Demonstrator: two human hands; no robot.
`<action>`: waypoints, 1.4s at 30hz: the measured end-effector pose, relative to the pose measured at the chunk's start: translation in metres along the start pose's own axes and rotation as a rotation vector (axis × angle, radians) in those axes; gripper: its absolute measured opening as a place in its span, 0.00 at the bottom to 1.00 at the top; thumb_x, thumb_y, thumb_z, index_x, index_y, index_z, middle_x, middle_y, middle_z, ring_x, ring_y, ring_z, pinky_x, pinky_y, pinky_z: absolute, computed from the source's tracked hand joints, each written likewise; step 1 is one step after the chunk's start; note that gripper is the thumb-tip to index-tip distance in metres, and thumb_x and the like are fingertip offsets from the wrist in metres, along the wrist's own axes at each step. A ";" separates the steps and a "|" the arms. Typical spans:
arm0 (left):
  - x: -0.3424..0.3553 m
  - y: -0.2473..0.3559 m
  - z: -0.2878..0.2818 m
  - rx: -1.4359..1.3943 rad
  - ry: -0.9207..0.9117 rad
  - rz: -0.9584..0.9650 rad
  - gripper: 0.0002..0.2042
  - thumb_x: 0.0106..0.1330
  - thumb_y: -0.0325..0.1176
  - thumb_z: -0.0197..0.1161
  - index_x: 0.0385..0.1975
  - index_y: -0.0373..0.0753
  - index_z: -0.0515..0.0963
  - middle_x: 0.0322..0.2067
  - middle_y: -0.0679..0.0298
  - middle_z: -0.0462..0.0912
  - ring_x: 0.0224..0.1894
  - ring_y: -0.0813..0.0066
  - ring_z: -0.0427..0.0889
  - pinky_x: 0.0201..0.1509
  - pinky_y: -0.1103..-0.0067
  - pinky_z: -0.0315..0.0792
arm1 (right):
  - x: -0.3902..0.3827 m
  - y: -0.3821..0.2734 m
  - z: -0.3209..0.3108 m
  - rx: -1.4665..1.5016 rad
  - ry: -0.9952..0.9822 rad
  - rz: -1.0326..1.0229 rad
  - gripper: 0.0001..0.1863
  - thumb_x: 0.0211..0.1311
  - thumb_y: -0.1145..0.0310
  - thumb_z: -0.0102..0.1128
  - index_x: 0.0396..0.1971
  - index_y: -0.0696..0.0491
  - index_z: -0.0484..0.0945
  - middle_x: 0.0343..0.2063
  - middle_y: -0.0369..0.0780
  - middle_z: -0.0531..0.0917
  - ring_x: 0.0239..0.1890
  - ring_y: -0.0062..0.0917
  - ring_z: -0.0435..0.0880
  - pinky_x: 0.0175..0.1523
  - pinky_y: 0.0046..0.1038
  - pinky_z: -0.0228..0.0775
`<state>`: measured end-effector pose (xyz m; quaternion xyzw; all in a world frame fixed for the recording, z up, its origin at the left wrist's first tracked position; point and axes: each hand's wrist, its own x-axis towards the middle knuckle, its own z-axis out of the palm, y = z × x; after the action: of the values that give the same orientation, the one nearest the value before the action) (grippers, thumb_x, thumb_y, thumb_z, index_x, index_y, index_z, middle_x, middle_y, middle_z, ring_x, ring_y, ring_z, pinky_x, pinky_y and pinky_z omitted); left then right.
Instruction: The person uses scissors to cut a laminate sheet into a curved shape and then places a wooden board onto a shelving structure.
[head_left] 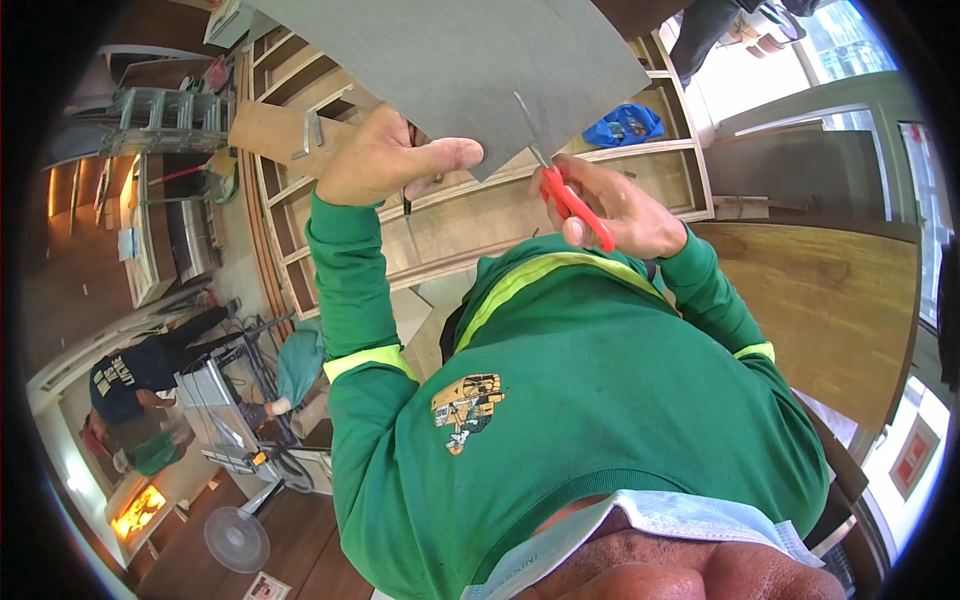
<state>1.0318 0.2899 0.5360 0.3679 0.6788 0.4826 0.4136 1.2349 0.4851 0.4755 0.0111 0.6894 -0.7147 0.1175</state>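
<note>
My left hand (385,155) pinches the lower edge of the big flat grey laminate sheet (450,60), held up w/ nothing under it, above the pale plywood shelf unit (640,170). My right hand (620,205) is closed round the red-handled scissors (565,190), blades just into the sheet's bottom edge. Cut looks barely begun, approx. the whole sheet left.
</note>
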 end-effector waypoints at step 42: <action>0.009 -0.011 -0.003 0.072 -0.188 0.039 0.11 0.59 0.38 0.70 0.30 0.36 0.80 0.14 0.73 0.73 0.12 0.87 0.66 0.15 0.86 0.58 | -0.015 0.010 0.011 0.013 0.050 -0.004 0.38 0.52 0.47 0.74 0.50 0.63 0.72 0.27 0.32 0.73 0.31 0.15 0.70 0.33 0.21 0.62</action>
<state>1.0245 0.2943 0.5243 0.4392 0.6467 0.4292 0.4525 1.2532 0.4762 0.4688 0.0282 0.6875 -0.7189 0.0986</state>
